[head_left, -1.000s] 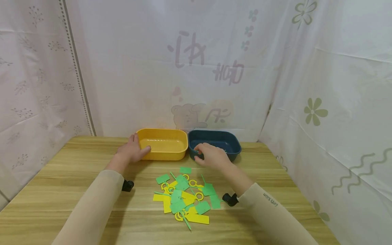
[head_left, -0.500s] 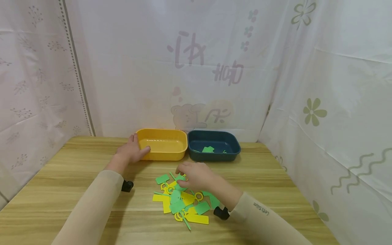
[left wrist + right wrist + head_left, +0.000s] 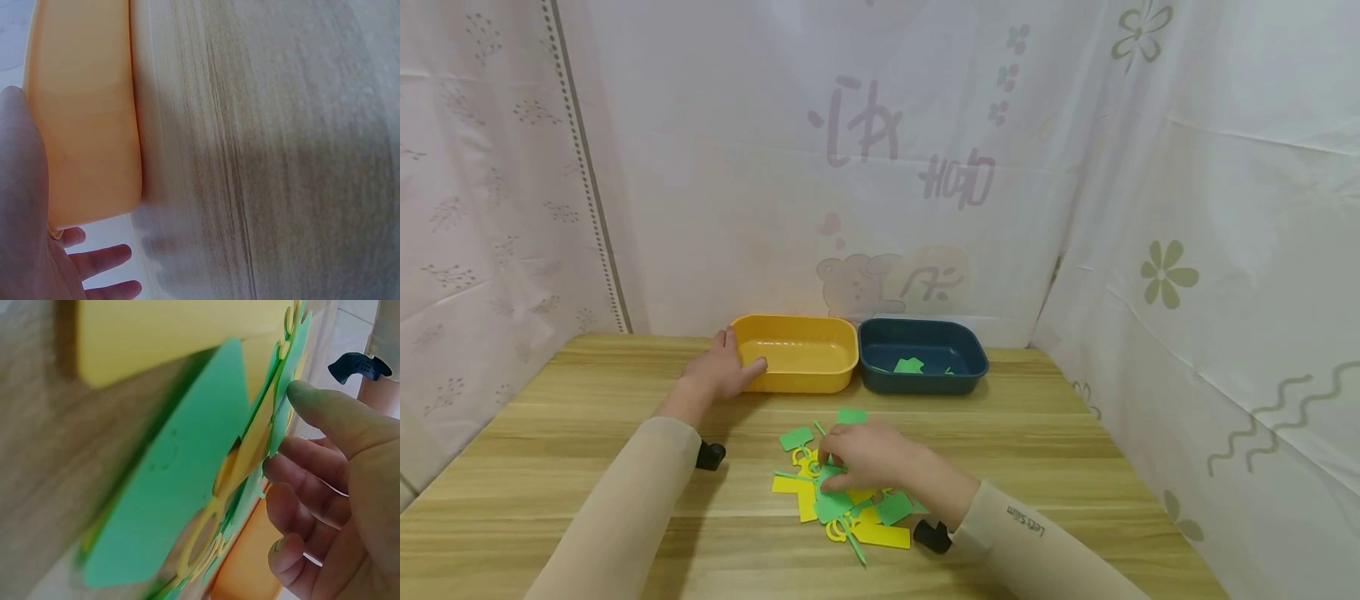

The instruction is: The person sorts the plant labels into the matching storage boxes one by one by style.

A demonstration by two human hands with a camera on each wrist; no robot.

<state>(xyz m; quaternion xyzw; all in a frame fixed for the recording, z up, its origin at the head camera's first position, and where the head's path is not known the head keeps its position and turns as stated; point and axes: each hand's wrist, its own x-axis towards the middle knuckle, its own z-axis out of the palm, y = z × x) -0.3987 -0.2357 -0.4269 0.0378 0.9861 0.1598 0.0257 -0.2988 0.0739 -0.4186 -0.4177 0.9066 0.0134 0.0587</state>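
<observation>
My left hand (image 3: 718, 371) rests against the left end of the yellow plastic bin (image 3: 805, 383). Its thumb lies along the front rim, and the other fingers extend straight past the end wall in the left wrist view. Over a mixed pile of green and yellow flat plastic tags, my right hand (image 3: 876, 458) reaches down with thumb and forefinger apart. In the right wrist view its thumb tip touches a green tag (image 3: 284, 415), with the fingertips close by its edge. Other pieces there are a larger green tag (image 3: 169, 469) and a ringed yellow tag (image 3: 200, 544).
A dark blue bin (image 3: 925, 383) stands beside the yellow one, with a few green tags (image 3: 909, 365) inside. Both bins are at the back of the wooden table (image 3: 1037, 467). Patterned white curtains (image 3: 760, 183) hang behind and at the sides.
My right hand has moved from the blue bin's front edge down and left onto the tag pile. Green tags now show inside that bin. The left hand stays put.
</observation>
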